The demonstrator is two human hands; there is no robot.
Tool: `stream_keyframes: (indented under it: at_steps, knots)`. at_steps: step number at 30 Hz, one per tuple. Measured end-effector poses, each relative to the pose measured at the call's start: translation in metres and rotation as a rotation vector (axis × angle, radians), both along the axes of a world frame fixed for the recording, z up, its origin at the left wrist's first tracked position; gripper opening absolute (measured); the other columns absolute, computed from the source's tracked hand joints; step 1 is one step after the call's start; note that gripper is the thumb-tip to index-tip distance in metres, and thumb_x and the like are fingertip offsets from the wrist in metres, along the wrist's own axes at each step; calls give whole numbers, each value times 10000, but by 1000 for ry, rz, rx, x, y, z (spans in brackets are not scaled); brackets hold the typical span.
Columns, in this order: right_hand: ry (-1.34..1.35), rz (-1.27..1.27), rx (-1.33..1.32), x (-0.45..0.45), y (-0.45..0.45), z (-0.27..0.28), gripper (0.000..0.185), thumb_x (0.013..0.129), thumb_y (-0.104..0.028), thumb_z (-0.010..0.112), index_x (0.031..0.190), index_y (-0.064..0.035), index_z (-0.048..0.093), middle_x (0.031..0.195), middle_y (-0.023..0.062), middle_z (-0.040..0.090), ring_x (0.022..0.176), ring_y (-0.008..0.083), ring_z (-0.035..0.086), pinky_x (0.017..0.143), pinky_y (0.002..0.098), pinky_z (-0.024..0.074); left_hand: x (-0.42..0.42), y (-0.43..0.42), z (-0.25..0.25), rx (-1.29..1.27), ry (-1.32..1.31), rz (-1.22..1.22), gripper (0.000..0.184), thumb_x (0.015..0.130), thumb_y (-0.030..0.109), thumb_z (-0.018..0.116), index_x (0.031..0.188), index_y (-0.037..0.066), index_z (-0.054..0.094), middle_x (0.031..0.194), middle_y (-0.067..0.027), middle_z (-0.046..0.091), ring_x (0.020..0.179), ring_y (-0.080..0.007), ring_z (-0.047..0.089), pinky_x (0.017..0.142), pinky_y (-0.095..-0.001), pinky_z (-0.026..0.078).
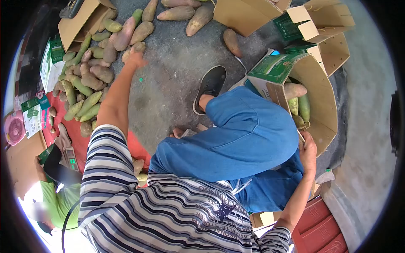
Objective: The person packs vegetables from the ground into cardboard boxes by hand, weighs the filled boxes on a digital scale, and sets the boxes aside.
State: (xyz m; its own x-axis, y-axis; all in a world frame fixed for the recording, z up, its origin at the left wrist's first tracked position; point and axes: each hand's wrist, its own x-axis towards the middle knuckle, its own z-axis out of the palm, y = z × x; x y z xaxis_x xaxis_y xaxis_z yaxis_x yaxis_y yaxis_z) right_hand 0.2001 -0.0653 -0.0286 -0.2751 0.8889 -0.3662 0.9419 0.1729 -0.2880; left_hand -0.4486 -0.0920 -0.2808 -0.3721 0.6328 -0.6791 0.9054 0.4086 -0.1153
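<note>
My left hand (134,61) reaches out to the near right edge of a heap of root vegetables (90,74), some green and long, others brownish-pink. It touches or overlaps a brownish-pink root vegetable (138,47); motion blur hides how the fingers lie. My right hand (309,148) is closed on the lower rim of an open cardboard box (322,101) with a green printed flap, tipped toward me beside my knee. Inside that box lie long green root vegetables (303,105) and a brownish-pink one (294,90).
More open cardboard boxes (242,17) stand at the top and upper right. A single root vegetable (232,43) lies on the grey floor. Red sheeting (76,130) lies under part of the heap. At lower left, a person in a green shirt (63,200) is near a digital scale (71,160).
</note>
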Motion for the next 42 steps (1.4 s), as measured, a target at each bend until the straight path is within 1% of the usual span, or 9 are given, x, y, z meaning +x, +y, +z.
stream_keyframes:
  at_steps: [9, 11, 14, 17, 20, 26, 29, 32, 42]
  knots:
    - [19, 12, -6, 2, 1, -1, 201, 814, -54, 603, 1012, -46, 568, 940, 166, 606, 894, 372, 590, 757, 409, 465, 16, -13, -19, -71, -155, -40, 560, 774, 480, 542, 1090, 27, 630, 1130, -234, 595, 1117, -388, 519, 970, -417, 399]
    - [10, 18, -4, -3, 2, 2, 196, 818, -55, 600, 1011, -46, 566, 938, 168, 605, 893, 372, 590, 754, 410, 465, 54, -29, -2, -90, -449, -134, 538, 773, 469, 556, 1055, 17, 634, 1071, -239, 615, 1045, -384, 564, 915, -409, 435]
    - [10, 14, -1, -3, 1, 4, 191, 820, -56, 598, 1008, -48, 566, 936, 167, 604, 892, 371, 590, 751, 411, 463, 82, -47, 7, 169, -526, 110, 454, 748, 387, 648, 1029, 32, 618, 1130, -223, 582, 1032, -366, 561, 894, -409, 445]
    - [0, 24, -10, 1, 1, -1, 185, 823, -65, 599, 1005, -51, 566, 938, 165, 604, 890, 370, 591, 747, 412, 462, 69, -55, 8, 728, 103, -88, 540, 723, 339, 706, 1156, 57, 547, 1271, -205, 500, 1081, -352, 543, 899, -420, 448]
    - [10, 30, 5, 1, -1, 1, 182, 826, -69, 598, 1004, -54, 567, 944, 161, 605, 891, 370, 590, 749, 411, 462, 46, -71, -6, 524, 219, 99, 685, 708, 337, 739, 1291, 132, 444, 1369, -164, 406, 1165, -334, 484, 919, -431, 443]
    - [1, 5, 7, 3, -3, 0, 169, 830, -78, 595, 996, -57, 571, 955, 154, 608, 901, 371, 583, 761, 411, 463, 41, -57, 9, 49, -186, 413, 752, 715, 498, 691, 1288, 75, 447, 1372, -170, 406, 1206, -345, 461, 970, -419, 414]
    - [11, 13, 9, 2, -1, -1, 164, 831, -85, 595, 991, -56, 574, 957, 156, 609, 902, 370, 584, 761, 411, 463, 75, -51, 31, 196, 58, 99, 781, 736, 547, 646, 1284, 32, 436, 1342, -215, 428, 1207, -376, 455, 970, -419, 412]
    - [1, 17, 4, 3, -1, 0, 170, 828, -95, 600, 992, -56, 575, 960, 157, 612, 903, 367, 587, 758, 407, 463, 58, -82, -72, 314, -146, 143, 799, 734, 545, 657, 1274, 0, 432, 1291, -247, 460, 1202, -402, 445, 963, -428, 408]
    - [25, -47, -22, 4, -2, 0, 195, 796, -86, 600, 989, -74, 582, 909, 148, 611, 868, 353, 598, 724, 419, 466, 163, -83, -59, 467, -547, 600, 686, 654, 376, 798, 1120, -42, 517, 1007, -199, 625, 947, -321, 614, 830, -397, 488]
